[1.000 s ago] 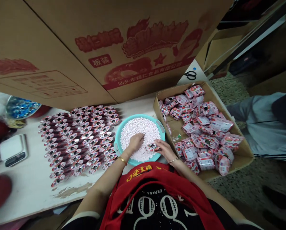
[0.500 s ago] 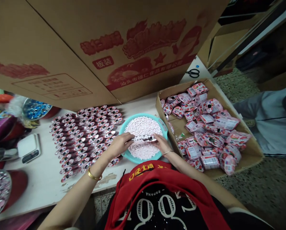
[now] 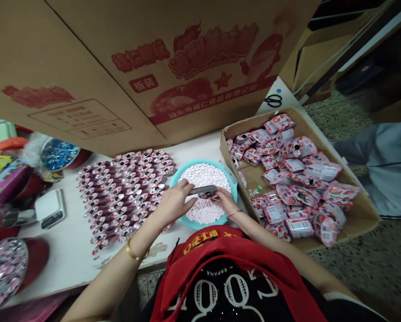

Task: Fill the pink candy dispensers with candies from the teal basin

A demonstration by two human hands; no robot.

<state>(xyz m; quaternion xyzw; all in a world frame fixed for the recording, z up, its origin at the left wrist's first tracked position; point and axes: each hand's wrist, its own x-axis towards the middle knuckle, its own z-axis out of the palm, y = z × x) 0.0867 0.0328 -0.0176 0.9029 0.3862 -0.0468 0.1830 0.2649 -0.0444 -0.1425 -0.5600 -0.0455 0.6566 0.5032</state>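
Observation:
My left hand point(image 3: 175, 199) is closed around one end of a narrow grey trough-like scoop point(image 3: 201, 190), held over the turquoise plastic basin point(image 3: 234, 181). The basin holds many small pale pink and white candies point(image 3: 203, 172). My right hand point(image 3: 225, 201) pinches a small pouch point(image 3: 207, 195) with a dark opening, right against the scoop's far end. The fingers hide much of the pouch. On the left, rows of upright pink pouches point(image 3: 123, 192) stand packed close together beside the basin.
A shallow cardboard box point(image 3: 358, 219) with many pink pouches lies to the right. Behind stand large printed cartons point(image 3: 187, 76). Scissors point(image 3: 273, 101) lie at the back. A white scale point(image 3: 49, 208) and a red bucket point(image 3: 36, 264) are left. A person's grey-clad leg point(image 3: 385, 170) shows right.
The scoop, which carried a row of white candies, is now tilted and shows its grey side. My left hand has turned and risen slightly. The right hand stays at the pouch.

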